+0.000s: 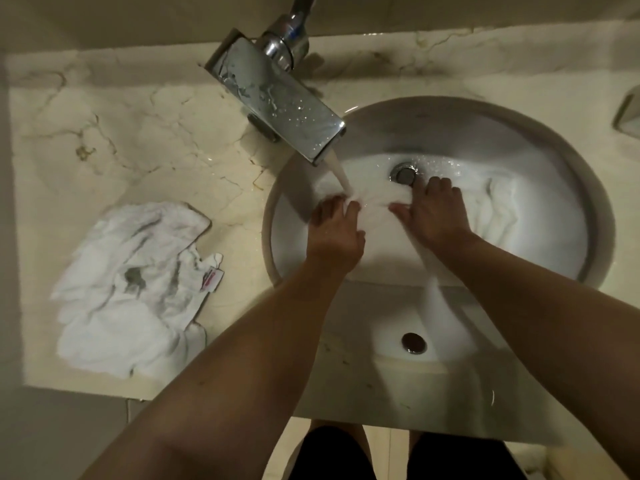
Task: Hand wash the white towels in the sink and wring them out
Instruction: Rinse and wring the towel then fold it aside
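- White towel (377, 209) lay in the round white sink (568, 188), stretched between both hands, right under the water stream (341, 171) from the chrome faucet (277, 95).
- Left hand (336, 233) gripped the towel's left part, fingers curled round a bunched fold, thumb on the right side of the fold; water landed just beside its fingertips.
- Right hand (436, 213) pressed down on the towel near the drain plug (403, 173), fingers bent into the cloth, thumb pointing left; looked like a grip, cloth bunched between thumb and fingers.
- More of the towel spread crumpled to the right of the right hand, against the basin's right wall; a strip of it also ran toward the near rim between the two forearms.
- Basin held shallow water with small bubbles around the drain plug.
- Second white towel (135, 289) sat crumpled on the marble countertop (114, 126), left of the sink, well apart from the hands; grey stains showed on it and a small red-and-white tag (212, 280) stuck out at its right edge.
- Overflow hole (414, 342) visible on the near front wall of the sink.
- Faucet spout was wet with droplets, angled toward the near right over the basin.
- Edge of some object (628, 114) at far right of counter, cannot tell what.
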`<action>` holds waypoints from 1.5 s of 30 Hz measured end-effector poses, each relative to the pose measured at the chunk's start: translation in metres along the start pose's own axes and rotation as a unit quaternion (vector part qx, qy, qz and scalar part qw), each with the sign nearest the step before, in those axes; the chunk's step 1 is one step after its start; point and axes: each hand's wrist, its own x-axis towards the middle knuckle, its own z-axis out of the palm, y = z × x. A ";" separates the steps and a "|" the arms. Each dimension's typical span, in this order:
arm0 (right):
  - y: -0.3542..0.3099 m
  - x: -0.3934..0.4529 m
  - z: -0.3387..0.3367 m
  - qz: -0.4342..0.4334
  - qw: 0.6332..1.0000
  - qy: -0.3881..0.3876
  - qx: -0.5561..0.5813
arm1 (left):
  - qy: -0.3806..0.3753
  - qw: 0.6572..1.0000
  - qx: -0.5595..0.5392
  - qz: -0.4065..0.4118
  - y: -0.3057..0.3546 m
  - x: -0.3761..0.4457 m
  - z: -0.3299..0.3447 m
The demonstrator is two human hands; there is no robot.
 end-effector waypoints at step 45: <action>0.039 0.034 0.036 -0.084 0.959 0.267 -0.046 | 0.251 0.962 0.095 0.053 0.022 0.091 0.042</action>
